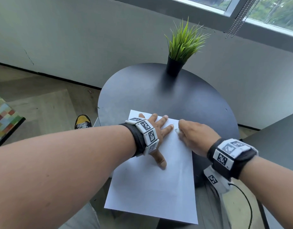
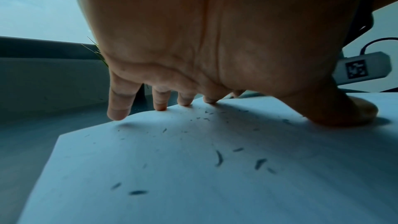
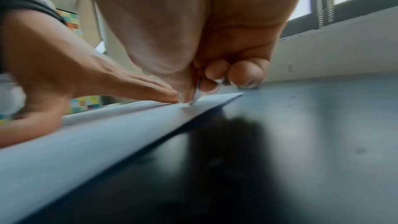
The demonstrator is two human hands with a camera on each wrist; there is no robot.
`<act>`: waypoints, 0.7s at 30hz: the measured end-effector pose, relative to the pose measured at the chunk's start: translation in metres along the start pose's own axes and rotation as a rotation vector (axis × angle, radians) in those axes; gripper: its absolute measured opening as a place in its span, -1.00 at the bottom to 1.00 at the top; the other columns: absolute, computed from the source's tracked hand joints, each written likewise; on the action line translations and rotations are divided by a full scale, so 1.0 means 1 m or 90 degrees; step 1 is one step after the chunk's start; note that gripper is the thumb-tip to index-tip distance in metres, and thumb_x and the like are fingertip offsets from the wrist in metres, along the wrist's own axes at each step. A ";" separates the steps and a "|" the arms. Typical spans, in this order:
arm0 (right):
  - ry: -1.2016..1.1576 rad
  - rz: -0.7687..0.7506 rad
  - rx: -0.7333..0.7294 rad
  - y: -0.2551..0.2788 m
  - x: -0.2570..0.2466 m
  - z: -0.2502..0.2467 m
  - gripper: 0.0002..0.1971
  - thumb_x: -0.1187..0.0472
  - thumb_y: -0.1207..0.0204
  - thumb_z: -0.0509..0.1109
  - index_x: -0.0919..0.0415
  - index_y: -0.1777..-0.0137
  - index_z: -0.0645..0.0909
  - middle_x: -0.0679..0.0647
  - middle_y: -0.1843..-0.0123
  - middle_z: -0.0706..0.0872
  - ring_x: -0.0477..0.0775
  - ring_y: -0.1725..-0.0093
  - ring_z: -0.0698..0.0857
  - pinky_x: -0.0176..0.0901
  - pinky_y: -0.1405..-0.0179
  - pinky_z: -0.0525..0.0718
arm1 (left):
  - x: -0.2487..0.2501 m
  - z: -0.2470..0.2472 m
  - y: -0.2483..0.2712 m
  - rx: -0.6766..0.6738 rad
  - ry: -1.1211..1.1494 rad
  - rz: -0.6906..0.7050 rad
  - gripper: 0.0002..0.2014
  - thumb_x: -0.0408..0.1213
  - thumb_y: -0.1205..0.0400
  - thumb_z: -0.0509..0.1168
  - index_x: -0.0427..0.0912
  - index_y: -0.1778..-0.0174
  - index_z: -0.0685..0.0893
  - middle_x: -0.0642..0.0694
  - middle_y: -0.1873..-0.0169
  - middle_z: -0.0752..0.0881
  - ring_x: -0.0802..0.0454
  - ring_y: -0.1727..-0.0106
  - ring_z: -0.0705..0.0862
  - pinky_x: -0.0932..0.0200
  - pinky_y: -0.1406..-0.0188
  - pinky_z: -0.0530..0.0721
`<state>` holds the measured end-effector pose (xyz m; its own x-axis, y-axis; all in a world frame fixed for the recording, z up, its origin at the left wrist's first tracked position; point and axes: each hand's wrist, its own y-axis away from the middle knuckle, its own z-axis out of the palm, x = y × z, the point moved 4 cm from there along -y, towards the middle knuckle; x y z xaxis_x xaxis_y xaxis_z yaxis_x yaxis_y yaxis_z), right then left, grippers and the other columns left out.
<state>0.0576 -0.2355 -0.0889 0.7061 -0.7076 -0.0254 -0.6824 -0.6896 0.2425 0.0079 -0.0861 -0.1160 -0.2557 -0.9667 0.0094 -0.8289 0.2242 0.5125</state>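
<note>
A white sheet of paper [image 1: 152,187] lies on the round dark table [image 1: 150,95], its near end hanging over the table's edge. My left hand [image 1: 156,129] lies flat on the sheet's far part, fingers spread and straight, pressing it down. Its fingertips [image 2: 160,106] touch near the far edge of the paper [image 2: 193,176]. My right hand [image 1: 195,136] pinches a small white object [image 1: 176,130], apparently an eraser, against the sheet's right edge. In the right wrist view the eraser's tip [image 3: 196,94] meets the paper [image 3: 86,134] beside my left hand [image 3: 96,77]. Dark crumbs [image 2: 218,157] are scattered on the sheet.
A potted green grass plant [image 1: 183,47] stands at the table's far side. A second dark tabletop [image 1: 274,138] juts in at the right. A yellow and black shoe [image 1: 83,121] is on the wooden floor at left, a window [image 1: 266,12] above the wall.
</note>
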 end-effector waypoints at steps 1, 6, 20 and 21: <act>0.006 -0.047 -0.010 0.006 -0.013 0.001 -0.91 0.10 -0.65 0.16 0.07 -0.01 0.31 -0.05 0.09 0.53 0.24 0.03 0.64 0.00 0.12 0.61 | 0.000 0.000 0.000 -0.004 0.003 -0.001 0.46 0.67 -0.18 0.37 0.09 -0.77 -0.36 -0.08 -0.78 -0.35 -0.33 -0.77 -0.20 -0.65 -0.56 0.09; -0.007 -0.120 -0.075 0.019 -0.027 0.007 -0.84 -0.04 -0.62 -0.01 0.00 0.06 0.28 -0.15 0.16 0.40 0.12 0.15 0.55 0.00 0.19 0.56 | 0.003 -0.004 0.001 -0.002 -0.013 0.007 0.44 0.67 -0.20 0.36 0.10 -0.78 -0.33 -0.09 -0.78 -0.33 -0.33 -0.76 -0.18 -0.59 -0.58 0.17; -0.003 -0.044 -0.014 0.010 -0.008 0.001 -0.88 0.04 -0.64 0.02 0.07 0.03 0.25 -0.01 0.12 0.53 0.28 0.10 0.64 0.08 0.15 0.62 | 0.003 -0.002 -0.001 -0.005 -0.014 0.002 0.44 0.64 -0.21 0.39 0.11 -0.77 -0.35 -0.11 -0.77 -0.35 -0.35 -0.75 -0.19 -0.51 -0.59 0.24; -0.005 -0.104 -0.039 0.019 -0.026 0.006 -0.90 0.06 -0.59 -0.01 0.05 -0.01 0.25 0.00 0.09 0.53 0.25 0.11 0.62 0.05 0.19 0.59 | 0.003 -0.002 -0.001 -0.009 -0.010 0.002 0.44 0.64 -0.21 0.39 0.12 -0.77 -0.35 -0.11 -0.77 -0.36 -0.35 -0.76 -0.21 -0.53 -0.60 0.21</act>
<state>0.0254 -0.2313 -0.0892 0.8053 -0.5878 -0.0776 -0.5450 -0.7854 0.2935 0.0087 -0.0898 -0.1142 -0.2655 -0.9641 -0.0024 -0.8208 0.2247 0.5252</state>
